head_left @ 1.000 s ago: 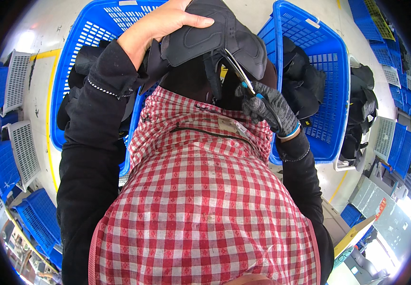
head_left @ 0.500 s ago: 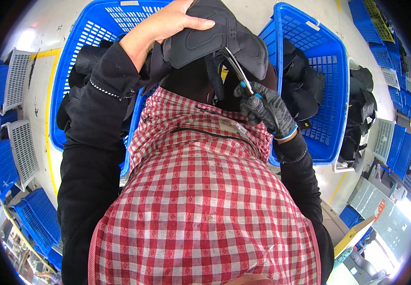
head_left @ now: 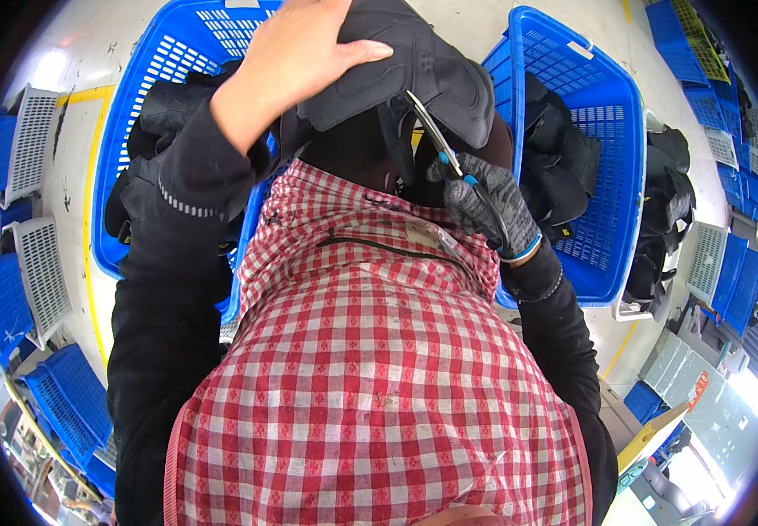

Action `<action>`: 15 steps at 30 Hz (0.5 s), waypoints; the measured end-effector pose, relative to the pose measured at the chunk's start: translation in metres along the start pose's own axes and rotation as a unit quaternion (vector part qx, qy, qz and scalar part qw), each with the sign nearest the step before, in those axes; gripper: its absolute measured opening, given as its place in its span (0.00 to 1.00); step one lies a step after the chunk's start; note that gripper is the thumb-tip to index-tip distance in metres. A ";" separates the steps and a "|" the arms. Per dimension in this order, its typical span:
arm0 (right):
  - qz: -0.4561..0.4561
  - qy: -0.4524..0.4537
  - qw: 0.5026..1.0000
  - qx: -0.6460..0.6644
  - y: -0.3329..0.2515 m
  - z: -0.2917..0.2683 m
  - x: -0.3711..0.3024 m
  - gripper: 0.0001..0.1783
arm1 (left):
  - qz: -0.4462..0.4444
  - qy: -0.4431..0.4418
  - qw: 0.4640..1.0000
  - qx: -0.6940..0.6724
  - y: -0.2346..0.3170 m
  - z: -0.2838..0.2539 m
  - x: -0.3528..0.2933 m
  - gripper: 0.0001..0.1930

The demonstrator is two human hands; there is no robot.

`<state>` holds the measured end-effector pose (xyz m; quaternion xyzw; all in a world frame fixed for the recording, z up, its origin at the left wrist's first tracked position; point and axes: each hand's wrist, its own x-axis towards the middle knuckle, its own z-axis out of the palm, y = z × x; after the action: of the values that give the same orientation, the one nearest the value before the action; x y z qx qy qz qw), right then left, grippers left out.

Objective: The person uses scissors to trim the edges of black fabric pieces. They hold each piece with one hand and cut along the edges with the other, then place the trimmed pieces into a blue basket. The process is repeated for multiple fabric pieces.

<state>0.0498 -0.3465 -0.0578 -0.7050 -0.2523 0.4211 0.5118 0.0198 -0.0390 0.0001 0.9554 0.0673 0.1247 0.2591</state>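
Note:
A black moulded pad [head_left: 387,74] with stitched panels lies over my lap, its upper part cut off by the frame's edge. My bare left hand [head_left: 300,66] grips it from the upper left, thumb stretched across its surface; the other fingertips are out of sight. My right hand [head_left: 488,197], in a grey knit glove, is closed around scissors [head_left: 436,131]. Their handles show light blue, and the blades, close together, point up and left at the pad. A black strap [head_left: 398,136] hangs from the pad's lower edge beside the blades.
Blue perforated baskets stand on both sides, the left basket [head_left: 105,206] and the right basket [head_left: 629,175], each holding black padded pieces. More black pieces [head_left: 664,197] sit in a white container farther right. A red checked apron [head_left: 379,377] covers my front.
My left hand has shifted down and turned over the pad, its wrist lifting inward. The scissors have drawn slightly back, down and left, from the pad.

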 end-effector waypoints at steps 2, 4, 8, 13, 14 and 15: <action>-0.038 0.010 0.999 -0.004 -0.003 0.001 0.001 0.26 | 0.057 -0.026 0.991 0.122 0.011 -0.007 -0.020 0.38; -0.056 0.017 0.998 -0.034 -0.010 0.001 0.000 0.26 | 0.130 0.006 0.974 0.184 0.018 -0.001 -0.038 0.37; -0.054 0.008 0.997 -0.047 -0.024 0.004 -0.014 0.26 | 0.163 0.067 0.977 0.119 0.007 0.018 -0.057 0.38; -0.015 0.000 0.998 -0.054 -0.014 0.005 -0.033 0.26 | 0.224 0.082 0.971 0.014 -0.015 0.033 -0.063 0.29; -0.041 0.002 0.995 -0.092 -0.008 0.004 -0.033 0.26 | 0.211 0.064 0.975 -0.031 -0.019 0.037 -0.062 0.28; -0.021 -0.005 0.997 -0.071 -0.001 0.004 -0.033 0.26 | 0.200 0.033 0.977 -0.069 -0.021 0.041 -0.061 0.27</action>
<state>0.0291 -0.3695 -0.0461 -0.7321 -0.2988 0.3945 0.4681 -0.0294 -0.0521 -0.0575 0.9247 -0.1252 0.2103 0.2915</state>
